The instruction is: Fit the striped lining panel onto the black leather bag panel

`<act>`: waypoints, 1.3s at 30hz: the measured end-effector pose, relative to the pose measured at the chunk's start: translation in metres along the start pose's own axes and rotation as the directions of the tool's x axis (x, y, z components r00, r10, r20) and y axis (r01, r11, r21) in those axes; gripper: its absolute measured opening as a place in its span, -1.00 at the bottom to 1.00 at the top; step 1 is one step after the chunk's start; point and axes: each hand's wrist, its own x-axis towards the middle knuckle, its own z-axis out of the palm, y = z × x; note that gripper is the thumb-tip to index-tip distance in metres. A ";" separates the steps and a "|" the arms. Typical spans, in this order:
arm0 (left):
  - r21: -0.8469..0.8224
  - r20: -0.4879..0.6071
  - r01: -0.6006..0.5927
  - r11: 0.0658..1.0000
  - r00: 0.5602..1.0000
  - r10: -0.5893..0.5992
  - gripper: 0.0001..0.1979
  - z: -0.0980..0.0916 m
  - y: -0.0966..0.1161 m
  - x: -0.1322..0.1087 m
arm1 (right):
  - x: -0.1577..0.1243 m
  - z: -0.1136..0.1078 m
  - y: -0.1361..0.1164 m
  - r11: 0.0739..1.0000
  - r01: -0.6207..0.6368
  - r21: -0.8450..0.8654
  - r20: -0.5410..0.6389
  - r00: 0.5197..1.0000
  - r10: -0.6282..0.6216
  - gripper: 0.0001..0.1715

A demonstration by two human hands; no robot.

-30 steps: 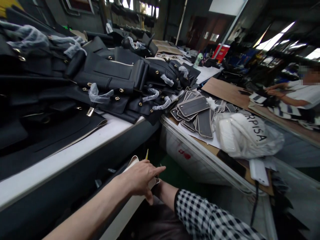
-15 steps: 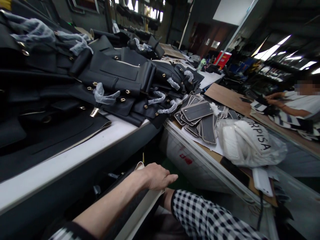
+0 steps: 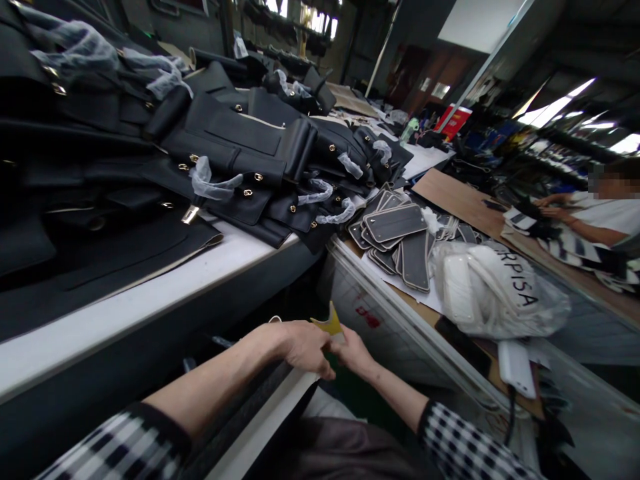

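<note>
My right hand (image 3: 353,350) is closed on a small yellow piece (image 3: 330,325) with a notched upper edge, held above the gap between the two tables. Close beside it, my left hand (image 3: 306,348) lies over the top end of a dark piece with a pale edge (image 3: 267,427), its fingers curled and pointing down. The far side of this piece and the left fingertips' grip are hidden. A looped pale end shows just behind the left wrist.
Black leather bag parts (image 3: 240,133) with wrapped handles cover the left table (image 3: 150,287). On the right table are grey tags (image 3: 395,223), a plastic bag (image 3: 495,287) and a white device (image 3: 517,368). A person (image 3: 600,213) handles striped pieces at far right.
My right hand has come out from beneath the left forearm and up, with the yellow piece now in its fingers. The left hand has turned its fingers downward. The view has shifted slightly.
</note>
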 end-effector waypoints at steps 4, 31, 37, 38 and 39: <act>-0.070 0.129 -0.024 0.997 0.991 0.033 -0.25 -0.006 -0.007 0.005 | -0.043 -0.073 0.007 0.998 -0.060 0.004 0.037 0.998 0.060 -0.56; -0.004 0.272 -0.104 0.995 0.957 0.101 -0.38 -0.017 -0.021 0.019 | -0.076 -0.039 -0.086 0.963 0.043 -0.266 0.569 0.814 0.121 -0.52; 0.011 0.257 -0.136 0.991 0.958 0.129 -0.43 -0.018 -0.022 0.015 | -0.083 -0.025 -0.081 0.981 -0.059 -0.187 0.530 0.835 0.151 -0.51; 0.008 0.258 -0.139 0.990 0.957 0.133 -0.44 -0.019 -0.021 0.014 | -0.084 -0.022 -0.079 0.983 -0.082 -0.166 0.519 0.840 0.158 -0.51; 0.002 0.262 -0.143 0.990 0.955 0.138 -0.44 -0.019 -0.021 0.013 | -0.085 -0.019 -0.077 0.984 -0.106 -0.143 0.509 0.844 0.165 -0.51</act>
